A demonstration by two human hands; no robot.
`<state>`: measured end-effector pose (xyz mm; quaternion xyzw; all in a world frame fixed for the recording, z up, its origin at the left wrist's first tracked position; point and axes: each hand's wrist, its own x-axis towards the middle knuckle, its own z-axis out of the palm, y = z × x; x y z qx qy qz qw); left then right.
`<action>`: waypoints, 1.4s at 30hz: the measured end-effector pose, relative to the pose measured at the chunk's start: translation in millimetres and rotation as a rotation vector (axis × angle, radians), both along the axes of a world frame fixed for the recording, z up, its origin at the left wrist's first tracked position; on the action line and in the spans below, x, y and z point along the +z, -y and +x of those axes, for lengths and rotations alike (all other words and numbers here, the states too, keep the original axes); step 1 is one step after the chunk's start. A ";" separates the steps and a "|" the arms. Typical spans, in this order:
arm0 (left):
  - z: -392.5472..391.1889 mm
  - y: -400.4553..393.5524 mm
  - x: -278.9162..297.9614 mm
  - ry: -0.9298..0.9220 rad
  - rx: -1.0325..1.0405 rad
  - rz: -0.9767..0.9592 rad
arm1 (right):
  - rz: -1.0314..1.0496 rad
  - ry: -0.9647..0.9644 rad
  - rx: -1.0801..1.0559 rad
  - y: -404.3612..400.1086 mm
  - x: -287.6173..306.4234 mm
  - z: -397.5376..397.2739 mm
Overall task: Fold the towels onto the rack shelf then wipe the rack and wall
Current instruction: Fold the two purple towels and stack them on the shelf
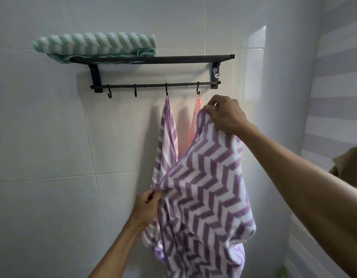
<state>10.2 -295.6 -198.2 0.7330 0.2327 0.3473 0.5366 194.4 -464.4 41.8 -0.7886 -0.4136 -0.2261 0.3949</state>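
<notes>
A purple-and-white zigzag towel [201, 193] hangs by one corner from a hook on the black wall rack [153, 58]. My right hand [225, 115] pinches a raised corner of it just below the rack's rail. My left hand [147, 205] grips its edge lower down on the left. A folded green-and-white striped towel [95, 44] lies on the left part of the rack shelf. A pink towel [194, 121] hangs from the rightmost hook, mostly hidden behind the purple one.
Two bare hooks [121, 93] hang on the rail's left half. White tiled wall [53, 147] lies behind. The side wall at right has grey and white stripes [338, 97]. A brownish cloth [350, 165] shows at the right edge.
</notes>
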 end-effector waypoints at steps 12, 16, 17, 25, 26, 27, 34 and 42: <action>-14.1 -6.8 107.8 0.023 -0.074 0.350 | -0.736 -0.199 0.483 -41.0 -75.6 -87.9; -34.6 -14.2 105.8 0.060 -0.172 0.216 | -0.547 -0.233 0.488 -53.9 -73.4 -90.0; -39.2 -14.1 102.2 0.067 -0.181 0.205 | -0.507 -0.240 0.490 -54.3 -70.4 -90.6; -46.3 -1.7 46.9 -0.012 -0.047 0.345 | -0.168 -0.506 0.509 -59.3 -49.1 -85.8; -43.5 2.9 39.5 -0.001 -0.020 0.344 | -0.134 -0.527 0.520 -59.5 -45.5 -84.9; -39.8 6.3 33.3 0.034 0.029 0.340 | -0.116 -0.530 0.528 -59.3 -42.2 -84.3; -24.7 9.4 25.0 0.119 0.071 0.414 | -0.028 -0.566 0.574 -54.6 -30.5 -84.5; -25.2 -4.0 9.2 -0.030 0.007 0.189 | -0.093 -0.429 0.448 -39.7 -18.4 -55.7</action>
